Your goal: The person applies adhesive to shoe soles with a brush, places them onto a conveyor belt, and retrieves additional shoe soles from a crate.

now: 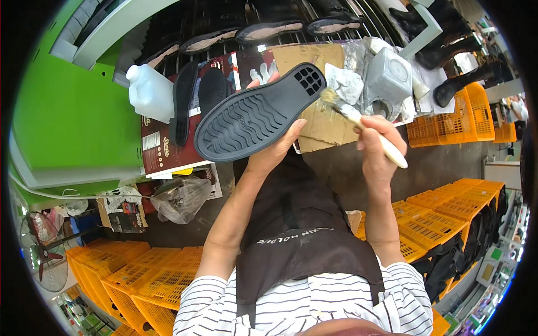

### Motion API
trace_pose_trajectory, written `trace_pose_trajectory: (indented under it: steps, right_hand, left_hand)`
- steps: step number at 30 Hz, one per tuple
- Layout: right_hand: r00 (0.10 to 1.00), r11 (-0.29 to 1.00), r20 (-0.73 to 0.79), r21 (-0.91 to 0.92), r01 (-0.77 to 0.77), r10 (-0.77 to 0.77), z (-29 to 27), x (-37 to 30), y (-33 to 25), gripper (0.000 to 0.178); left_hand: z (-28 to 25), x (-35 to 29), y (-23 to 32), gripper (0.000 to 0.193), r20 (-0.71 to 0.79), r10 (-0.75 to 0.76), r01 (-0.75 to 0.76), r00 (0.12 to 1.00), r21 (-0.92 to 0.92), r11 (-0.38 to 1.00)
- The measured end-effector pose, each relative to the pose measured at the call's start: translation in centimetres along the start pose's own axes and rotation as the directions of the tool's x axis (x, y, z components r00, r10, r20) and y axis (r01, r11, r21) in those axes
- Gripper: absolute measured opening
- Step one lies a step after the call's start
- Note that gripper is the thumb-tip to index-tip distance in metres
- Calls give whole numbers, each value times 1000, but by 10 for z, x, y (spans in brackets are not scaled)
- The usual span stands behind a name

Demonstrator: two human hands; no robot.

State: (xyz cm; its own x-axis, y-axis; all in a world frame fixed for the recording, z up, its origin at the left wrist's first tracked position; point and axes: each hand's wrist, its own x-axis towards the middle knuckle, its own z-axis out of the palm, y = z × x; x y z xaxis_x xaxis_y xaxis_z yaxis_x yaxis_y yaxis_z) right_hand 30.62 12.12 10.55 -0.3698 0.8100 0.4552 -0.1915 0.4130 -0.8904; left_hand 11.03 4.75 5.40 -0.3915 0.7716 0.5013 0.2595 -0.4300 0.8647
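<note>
My left hand (278, 148) grips a black rubber shoe sole (255, 120) from beneath, thumb along its near edge and fingertips showing past the far one. The wavy tread faces up, and the heel end with its square recesses points right. In my right hand (376, 147) is a paintbrush (358, 119) with a pale handle, its bristles beside the heel edge; I cannot tell whether they touch. Two more black soles, one upright-looking sole (184, 103) and one darker sole (213, 89), lie left of the held one.
A white plastic jug (150, 92) stands at the left. Brown cardboard (330, 131) covers the bench, with a grey-smeared square container (388, 75) at its right. Black boots (269, 31) line the rack behind. Orange crates (448, 120) stand at right and others behind me.
</note>
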Motion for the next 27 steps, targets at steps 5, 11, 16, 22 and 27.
trace_pose_trajectory:
  steps: [5, 11, 16, 22, 27]
  right_hand:
    - [993, 993, 28, 11, -117, 117, 32, -4, 10, 16]
    - [977, 979, 102, 67, -194, 186, 59, -7, 2, 15]
    - [981, 986, 147, 89, -139, 125, 78, -8, -1, 15]
    - [969, 993, 235, 108, 54, -79, 92, -5, -9, 15]
    - [941, 992, 322, 99, 74, -102, 89, -2, -21, 13]
  left_hand:
    - [10, -8, 0, 90, -50, 6, -11, 999, -102, 995]
    - [18, -16, -3, 88, -105, -20, 14, 994, -61, 998]
    - [18, -17, -6, 83, -39, -51, 32, 998, -390, 920]
    - [8, -19, -32, 66, 184, -527, 268, 829, -960, 85]
    - [4, -21, -25, 68, 307, -530, 532, 791, -773, 346]
